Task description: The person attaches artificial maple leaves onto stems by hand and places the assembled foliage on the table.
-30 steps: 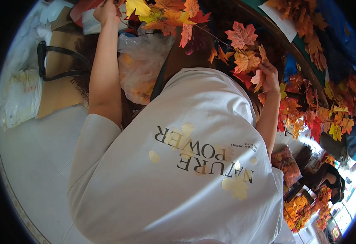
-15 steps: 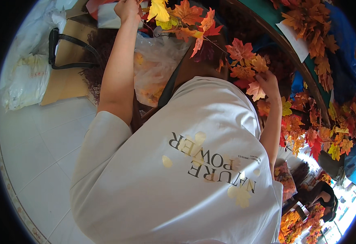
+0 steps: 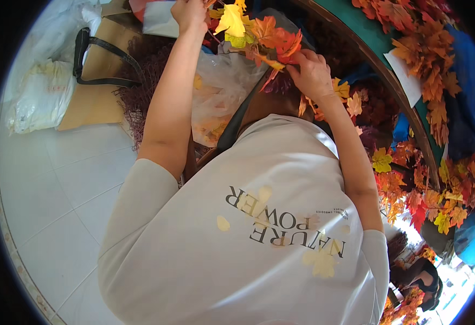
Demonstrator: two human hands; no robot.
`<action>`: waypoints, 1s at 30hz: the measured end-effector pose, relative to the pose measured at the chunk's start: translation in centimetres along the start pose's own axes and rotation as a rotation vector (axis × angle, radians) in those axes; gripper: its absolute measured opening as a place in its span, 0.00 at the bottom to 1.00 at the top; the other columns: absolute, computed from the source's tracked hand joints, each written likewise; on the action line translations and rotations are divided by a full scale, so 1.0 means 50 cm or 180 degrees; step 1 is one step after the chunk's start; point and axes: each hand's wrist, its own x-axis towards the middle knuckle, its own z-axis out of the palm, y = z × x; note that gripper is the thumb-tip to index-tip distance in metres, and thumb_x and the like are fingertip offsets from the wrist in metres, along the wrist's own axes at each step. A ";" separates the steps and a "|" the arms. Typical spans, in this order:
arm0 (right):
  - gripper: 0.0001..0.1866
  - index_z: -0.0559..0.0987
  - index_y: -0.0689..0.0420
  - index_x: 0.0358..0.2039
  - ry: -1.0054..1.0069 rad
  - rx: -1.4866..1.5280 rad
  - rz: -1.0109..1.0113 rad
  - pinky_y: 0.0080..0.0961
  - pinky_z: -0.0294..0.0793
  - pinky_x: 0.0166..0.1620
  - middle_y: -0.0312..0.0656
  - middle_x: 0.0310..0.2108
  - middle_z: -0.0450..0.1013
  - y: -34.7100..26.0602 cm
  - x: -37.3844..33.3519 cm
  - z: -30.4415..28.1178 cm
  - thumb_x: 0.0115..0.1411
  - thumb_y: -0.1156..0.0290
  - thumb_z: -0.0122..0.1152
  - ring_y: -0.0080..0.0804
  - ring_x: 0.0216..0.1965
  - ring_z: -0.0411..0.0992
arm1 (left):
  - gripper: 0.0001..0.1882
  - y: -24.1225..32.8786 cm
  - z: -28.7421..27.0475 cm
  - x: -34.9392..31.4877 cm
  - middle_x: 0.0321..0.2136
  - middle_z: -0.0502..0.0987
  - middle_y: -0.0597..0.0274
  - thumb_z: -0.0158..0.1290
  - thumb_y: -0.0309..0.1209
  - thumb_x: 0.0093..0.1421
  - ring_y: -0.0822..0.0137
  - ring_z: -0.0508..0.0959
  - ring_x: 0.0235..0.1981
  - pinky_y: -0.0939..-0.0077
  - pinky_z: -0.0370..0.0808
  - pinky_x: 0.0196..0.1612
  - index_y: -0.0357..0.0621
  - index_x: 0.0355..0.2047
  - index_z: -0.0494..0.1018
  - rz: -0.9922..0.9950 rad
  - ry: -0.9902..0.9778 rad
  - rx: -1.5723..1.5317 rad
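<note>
An artificial maple leaf garland [image 3: 267, 33] in red, orange and yellow stretches across the upper middle. At its left end my left hand [image 3: 190, 15] is closed round the stem, its fingers partly cut off by the picture's top edge. My right hand [image 3: 310, 75] pinches a red-orange leaf farther along, thumb and fingers bent toward each other. Beyond that hand, more of the garland's leaves [image 3: 341, 89] hang down beside my right forearm. A yellow leaf [image 3: 230, 20] lies between the two hands.
Below the garland is a clear plastic bag [image 3: 221, 92] with orange leaves inside. A cardboard box [image 3: 99, 70] with a black strap [image 3: 110, 54] stands left, beside dark brown twigs [image 3: 151, 78]. The green table [image 3: 378, 46] curves along the right, piled with maple leaves [image 3: 424, 70].
My right hand has moved left and up, from leaves near the garland's right part to the red-orange leaf nearer my left hand. My left hand keeps its hold. The view has shifted slightly.
</note>
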 end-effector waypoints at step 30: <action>0.12 0.75 0.64 0.40 0.0000 0.4142 0.1039 0.20 0.71 0.43 0.37 0.37 0.75 0.056 -0.065 -0.086 0.54 0.82 0.56 0.22 0.38 0.71 | 0.11 0.039 0.053 -0.062 0.09 0.65 0.67 0.52 0.31 0.59 0.75 0.60 0.05 0.81 0.53 0.08 0.39 0.21 0.71 0.0034 -0.0823 -0.0210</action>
